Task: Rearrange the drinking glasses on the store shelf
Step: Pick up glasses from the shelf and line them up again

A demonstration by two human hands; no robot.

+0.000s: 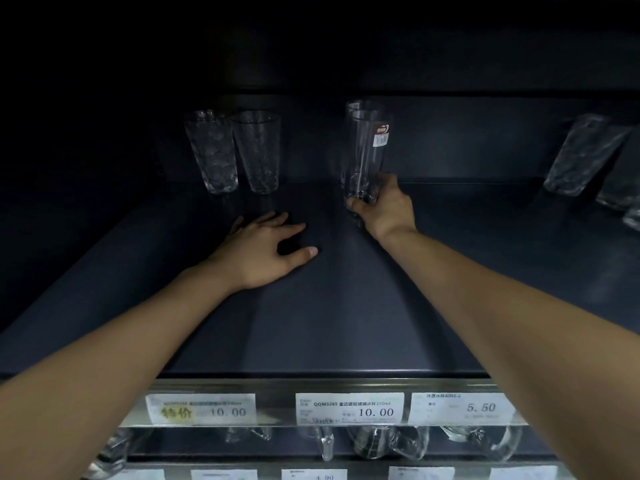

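Tall glass [369,154] w/ the sticker [382,135] is the one in play. It's upright, towards the back of the shelf [346,306], w/ the right grip [384,206] wrapped round its very base, fingers curled on it. Can't tell if the foot sits on the shelf or just off it. Imo it's thin clear glass, so stiff, smooth, prob slippery and def breakable. Being tall w/ a hold that low, it'll want to tip. I'd take it mid-body instead, thumb one side, fingers the other, and stay off the rim.

Right behind the tall glass, close to touching, is a twin glass [354,106], so a backwards nudge could mean a clink. Left of the tall glass, well apart, two patterned glasses [212,152] stand side by side at the back. The left grip [266,252] lies flat on the shelf just in front of them, fingers spread, holding nothing. Far right of the tall glass there's another bunch of glasses [581,154].

Room-wise there's lots of bare shelf in front of the tall glass, out to the front edge w/ the price tags [349,408]. Too dark above to judge headroom, so I'd keep lifts low. Mugs [374,445] sit below that edge.
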